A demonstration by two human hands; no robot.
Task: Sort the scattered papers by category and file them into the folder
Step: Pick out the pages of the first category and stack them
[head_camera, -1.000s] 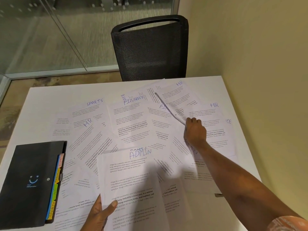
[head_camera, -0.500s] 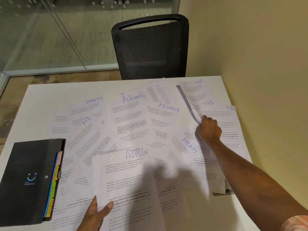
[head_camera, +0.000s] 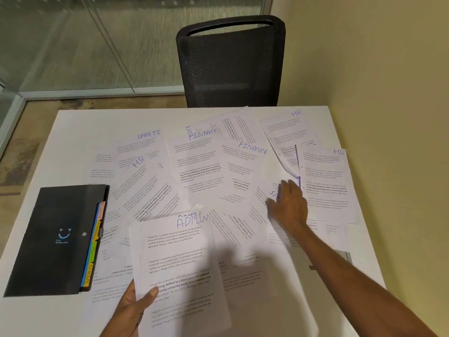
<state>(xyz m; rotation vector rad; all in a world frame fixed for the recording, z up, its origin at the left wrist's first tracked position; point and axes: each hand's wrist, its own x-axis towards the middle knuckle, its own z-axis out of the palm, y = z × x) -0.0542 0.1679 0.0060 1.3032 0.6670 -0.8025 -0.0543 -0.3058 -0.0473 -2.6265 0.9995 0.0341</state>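
The ADMIN sheet (head_camera: 179, 259) lay lengthwise away from the person, heading at the far end, leaning slightly rightward. The left hand (head_camera: 132, 310) pinched its near left edge, thumb on top and the rest underneath. The right hand (head_camera: 289, 205) lay flat on a SPORTS sheet (head_camera: 272, 190) at centre-right, fingers (head_camera: 290, 188) straight and close together. The black folder (head_camera: 53, 239) lay closed at the near left, long axis front to back, coloured tabs along its right side. Loose papers (head_camera: 199, 166) overlapped out to the right edge. Bare tabletop (head_camera: 97, 122) showed along the far edge and far left.
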